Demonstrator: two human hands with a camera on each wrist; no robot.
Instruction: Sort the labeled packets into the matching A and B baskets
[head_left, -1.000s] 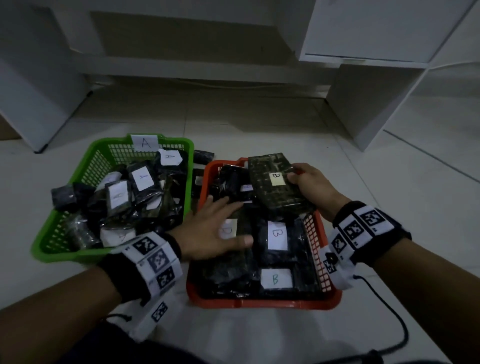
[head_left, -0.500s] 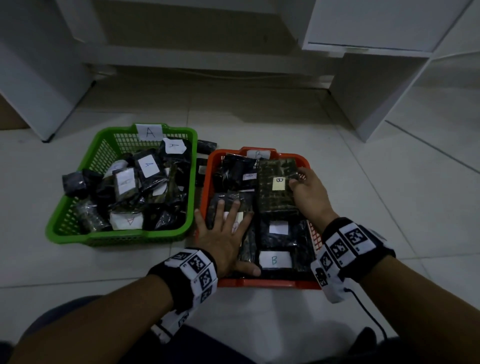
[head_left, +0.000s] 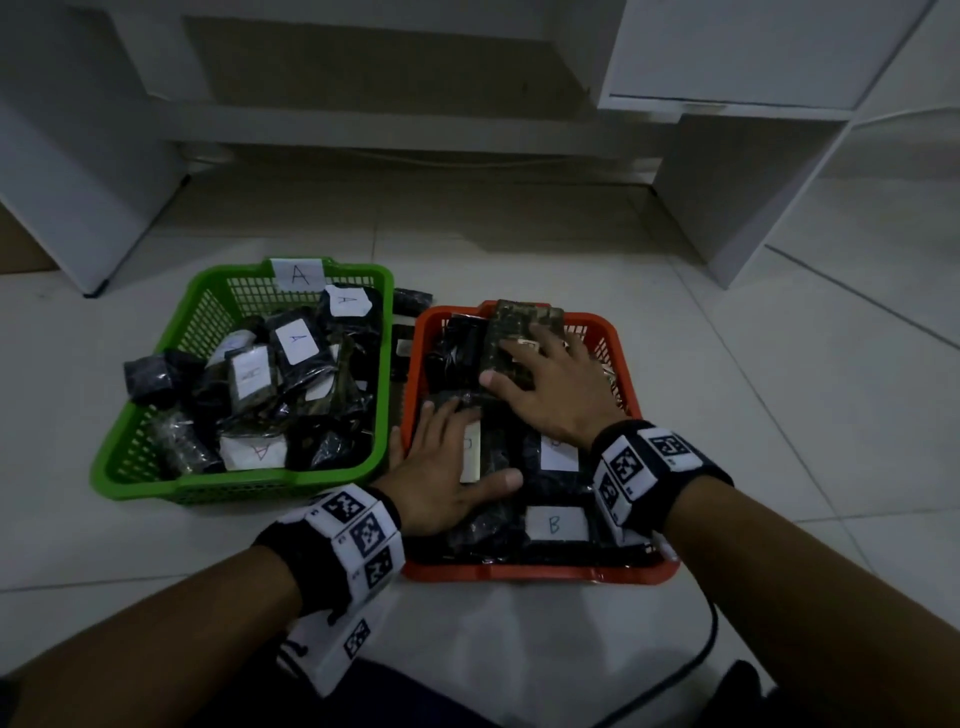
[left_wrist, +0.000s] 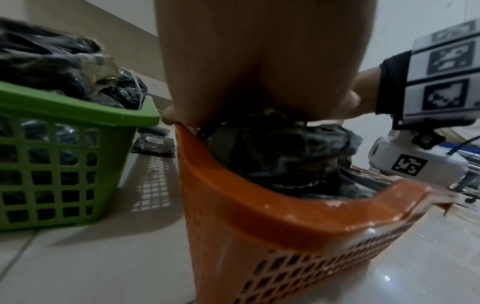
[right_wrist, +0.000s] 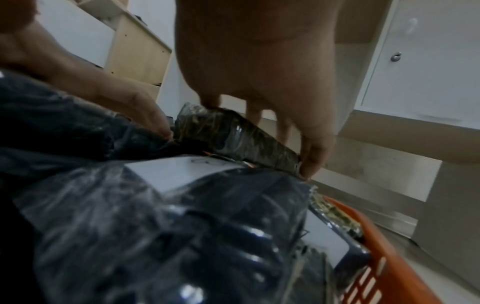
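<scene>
Right hand (head_left: 551, 384) flat on camouflage packet (head_left: 511, 332)

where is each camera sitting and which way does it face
Head: on the head, looking forward and down at the green basket and orange basket; shows both forearms, left hand, right hand.
Left wrist: low beside the orange basket, facing along the left hand.
Right wrist: above the packets, facing along the right hand.
All three share the orange basket.

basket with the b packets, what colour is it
Orange-red basket, an open plastic grid; the head view shows it best, with both hands resting on the packets inside.
</scene>
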